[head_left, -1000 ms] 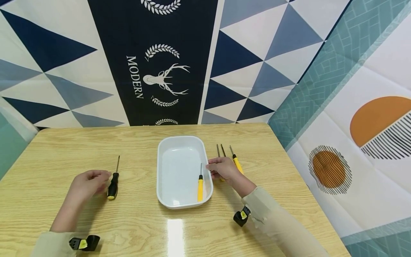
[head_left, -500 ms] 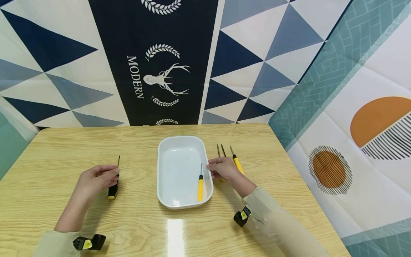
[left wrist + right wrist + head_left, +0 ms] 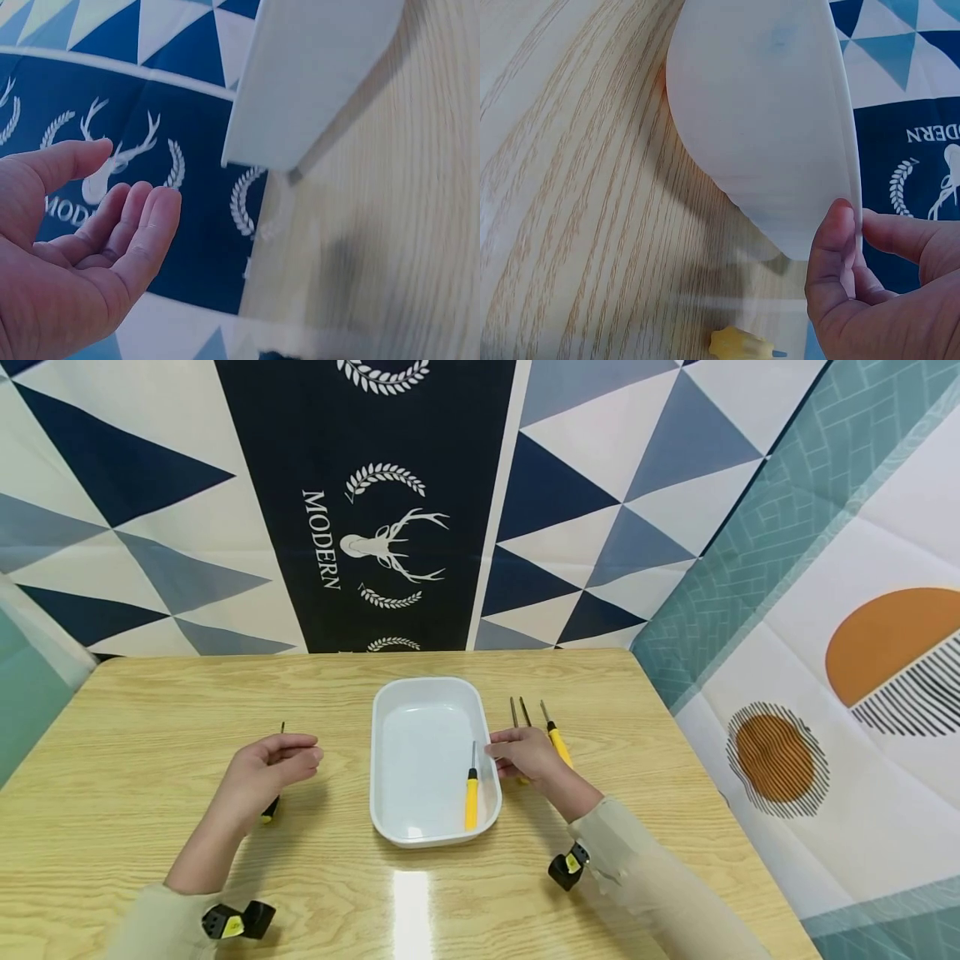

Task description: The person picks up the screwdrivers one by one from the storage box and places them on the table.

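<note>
My left hand (image 3: 262, 772) hangs above the table left of the white tray, its fingers loosely bent and nothing between them; the left wrist view shows this hand (image 3: 97, 262) with thumb and fingers apart. Beneath it lies a black-handled screwdriver (image 3: 271, 810), mostly hidden. With my right hand (image 3: 529, 755) I pinch the right rim of the white tray (image 3: 412, 752); in the right wrist view the thumb and fingers meet over the tray's edge (image 3: 847, 127). Inside the tray, along its right side, rests a yellow-handled screwdriver (image 3: 471, 802).
Right of the tray lies another yellow-handled screwdriver (image 3: 558, 743). Beside it, two metal shafts (image 3: 526, 713) stick out from behind my right hand. A patterned cloth (image 3: 405, 527) hangs behind the wooden table (image 3: 180, 718).
My left hand has moved right, passing over the black-handled screwdriver toward the tray, without picking it up. My right hand has stayed on the tray rim.
</note>
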